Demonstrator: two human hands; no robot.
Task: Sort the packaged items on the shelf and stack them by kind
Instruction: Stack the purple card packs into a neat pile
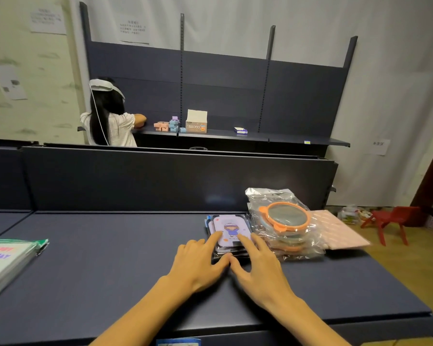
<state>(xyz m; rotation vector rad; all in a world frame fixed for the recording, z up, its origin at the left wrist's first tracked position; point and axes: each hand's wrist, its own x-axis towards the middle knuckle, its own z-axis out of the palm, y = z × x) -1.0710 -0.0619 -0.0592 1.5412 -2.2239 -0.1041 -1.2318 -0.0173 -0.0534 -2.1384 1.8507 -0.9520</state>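
- Two hands lie side by side on the dark blue shelf, thumbs touching at the near edge of a stack of flat lilac cartoon packs.
- Left hand: fingers straight and spread, fingertips resting on the top pack's near left part, gripping nothing.
- Right hand: fingers likewise straight, fingertips on the pack's near right part.
- Just right of the right hand, touching the lilac stack, sits a pile of bagged orange round mirrors.
- Beyond those to the right lies a pink sheet pack.
- Far left of the left hand sits a stack of green-edged packs.
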